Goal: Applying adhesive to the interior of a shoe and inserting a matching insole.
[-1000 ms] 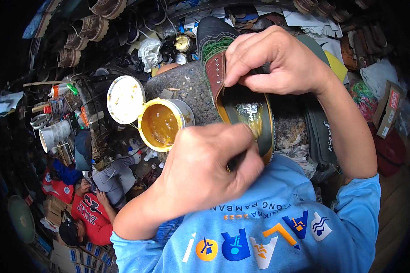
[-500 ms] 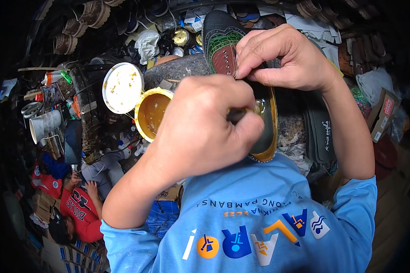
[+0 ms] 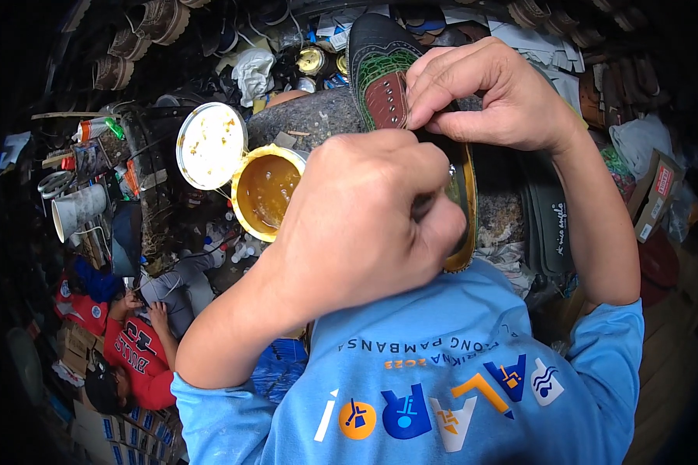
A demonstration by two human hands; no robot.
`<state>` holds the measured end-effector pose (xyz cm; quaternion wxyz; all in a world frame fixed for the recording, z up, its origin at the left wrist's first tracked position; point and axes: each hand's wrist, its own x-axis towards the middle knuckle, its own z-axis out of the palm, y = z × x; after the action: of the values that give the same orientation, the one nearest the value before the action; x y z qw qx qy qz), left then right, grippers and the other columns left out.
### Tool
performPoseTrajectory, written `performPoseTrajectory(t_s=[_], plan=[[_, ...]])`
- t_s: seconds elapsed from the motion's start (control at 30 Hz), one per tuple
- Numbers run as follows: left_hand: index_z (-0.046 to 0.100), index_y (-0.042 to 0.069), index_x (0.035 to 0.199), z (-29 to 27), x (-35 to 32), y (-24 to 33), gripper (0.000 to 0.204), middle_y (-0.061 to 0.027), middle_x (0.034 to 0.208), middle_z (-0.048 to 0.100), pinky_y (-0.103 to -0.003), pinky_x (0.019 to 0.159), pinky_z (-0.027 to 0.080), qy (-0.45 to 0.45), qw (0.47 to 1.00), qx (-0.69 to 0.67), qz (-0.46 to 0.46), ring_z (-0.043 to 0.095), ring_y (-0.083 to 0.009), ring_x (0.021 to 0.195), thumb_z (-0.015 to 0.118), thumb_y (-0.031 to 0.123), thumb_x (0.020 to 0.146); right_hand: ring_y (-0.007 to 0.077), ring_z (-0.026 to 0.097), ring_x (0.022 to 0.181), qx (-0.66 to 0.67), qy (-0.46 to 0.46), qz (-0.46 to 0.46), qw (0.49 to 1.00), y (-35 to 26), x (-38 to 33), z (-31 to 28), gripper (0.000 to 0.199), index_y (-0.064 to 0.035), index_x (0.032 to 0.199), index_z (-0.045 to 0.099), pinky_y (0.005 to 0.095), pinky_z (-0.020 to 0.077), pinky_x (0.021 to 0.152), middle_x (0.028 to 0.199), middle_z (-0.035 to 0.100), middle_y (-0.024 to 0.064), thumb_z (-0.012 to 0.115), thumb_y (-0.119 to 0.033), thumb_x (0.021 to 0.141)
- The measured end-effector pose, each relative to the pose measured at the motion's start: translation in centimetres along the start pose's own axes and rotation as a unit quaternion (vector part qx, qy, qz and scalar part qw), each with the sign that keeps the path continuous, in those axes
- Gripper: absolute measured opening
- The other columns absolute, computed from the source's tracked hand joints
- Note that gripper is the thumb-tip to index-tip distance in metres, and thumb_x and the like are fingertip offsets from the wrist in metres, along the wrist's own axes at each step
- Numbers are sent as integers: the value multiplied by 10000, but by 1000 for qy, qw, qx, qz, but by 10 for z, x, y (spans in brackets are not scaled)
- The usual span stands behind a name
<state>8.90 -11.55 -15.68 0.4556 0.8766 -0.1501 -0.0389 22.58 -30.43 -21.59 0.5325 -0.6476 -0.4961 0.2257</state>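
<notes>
A shoe upper with a black toe, a green textured middle and a brown eyelet flap (image 3: 385, 101) lies toe away from me. Its yellow-edged heel end (image 3: 464, 252) points at my body. My right hand (image 3: 488, 97) pinches the edge of the brown flap between thumb and fingertips. My left hand (image 3: 368, 209) is curled closed over the shoe's opening, and whatever its fingers hold is hidden. Just left of that hand stands an open can of amber glue (image 3: 267, 192), its round lid (image 3: 212, 146) tipped back and smeared.
The shoe rests over a worn grey work block (image 3: 310, 116). Dark insoles (image 3: 547, 221) lie to the right, near a cardboard box (image 3: 653, 198). A white mug (image 3: 79, 213) and tools crowd the left side. A person in a red shirt (image 3: 136, 349) sits at lower left.
My left hand has shifted a little right and toward me over the shoe's heel. The right hand keeps its pinch on the brown flap.
</notes>
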Motion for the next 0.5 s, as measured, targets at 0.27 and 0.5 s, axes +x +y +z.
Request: performPoseTrajectory(t_s=[0.27,0.5], plan=[[693,-24,810,2,-9,4,103,-131,684,623,-384,561,498,-65,995,-73,8,628,-301,601,717,-18,710,252,692,957,1,-7,-5,1000,0,0,0,223,-28,942,820,395,549,919,908,783,88,760,56,745],[726,-3,851,-8,1,-1,181,-106,709,589,-392,559,474,-109,992,-60,19,599,-284,622,713,-14,670,256,701,936,20,-1,-11,1000,0,0,0,211,-17,928,812,391,548,920,902,778,104,741,53,742]])
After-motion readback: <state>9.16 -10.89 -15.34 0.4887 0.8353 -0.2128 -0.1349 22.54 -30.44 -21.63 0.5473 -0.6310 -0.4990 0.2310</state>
